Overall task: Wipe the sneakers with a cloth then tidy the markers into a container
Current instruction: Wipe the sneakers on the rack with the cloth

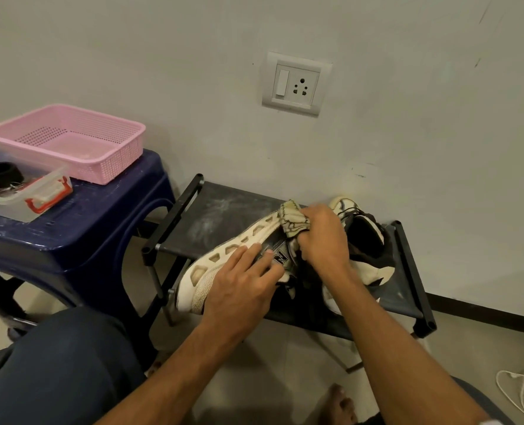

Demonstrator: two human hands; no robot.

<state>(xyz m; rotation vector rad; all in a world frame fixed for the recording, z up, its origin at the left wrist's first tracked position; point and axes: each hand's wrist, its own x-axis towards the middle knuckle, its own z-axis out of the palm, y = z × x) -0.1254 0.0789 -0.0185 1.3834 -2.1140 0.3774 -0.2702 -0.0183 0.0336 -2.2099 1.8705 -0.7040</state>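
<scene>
On a black shoe rack, a white sneaker lay on its side, a second sneaker just right of it. The left hand rested flat on the white one, grip released. The right hand had its grip clenched on a cloth, held against the upper. Far left, a pink basket sat on a blue stool.

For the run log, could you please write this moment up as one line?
step: wiping sneaker | left hand: presses on sneaker | right hand: grips cloth against it | second sneaker: behind, on rack
</scene>
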